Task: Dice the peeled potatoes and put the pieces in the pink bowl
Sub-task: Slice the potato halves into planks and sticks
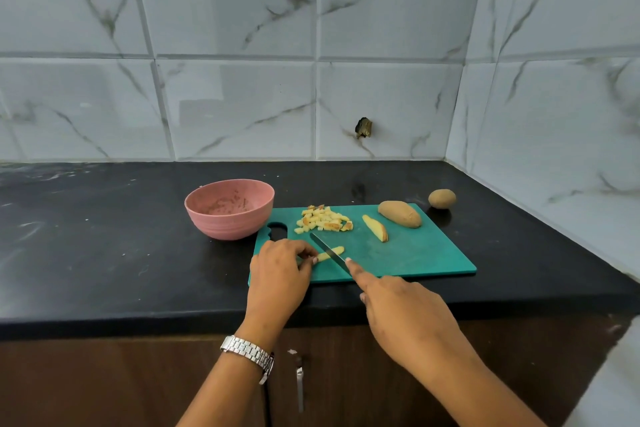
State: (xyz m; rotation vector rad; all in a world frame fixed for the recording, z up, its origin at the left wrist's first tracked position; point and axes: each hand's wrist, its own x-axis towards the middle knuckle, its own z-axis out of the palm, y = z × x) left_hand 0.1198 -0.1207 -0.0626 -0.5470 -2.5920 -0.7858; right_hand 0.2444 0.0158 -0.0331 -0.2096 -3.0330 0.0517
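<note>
The thin pale-yellow potato strip [338, 249] lies near the front left corner of the teal plastic cutting board [415, 260], and the narrow steel knife [322, 245] crosses it. The left hand [280, 269] pinches the strip's near end with curled fingertips. The right hand [398, 312] is closed round the knife's handle, hiding it, with the forefinger laid along the blade's back.

Raw potato is firm and stiff, so it should cut cleanly, but its wet cut faces are likely slick. A strip this light may skid or roll under the blade. It is best held just behind the cut line, fingertips tucked back.

The heap of small yellow potato cubes [323, 222] sits at the board's back edge, just beside the pink round bowl [225, 230]. The bowl holds only smears. The cubes are light and probably sticky, so scooping should suit them better than pinching.

A curved potato slice [375, 237] and a long tan potato half [400, 218] wait on the board. A small round tan potato [442, 199] sits on the black tabletop [104, 253].
</note>
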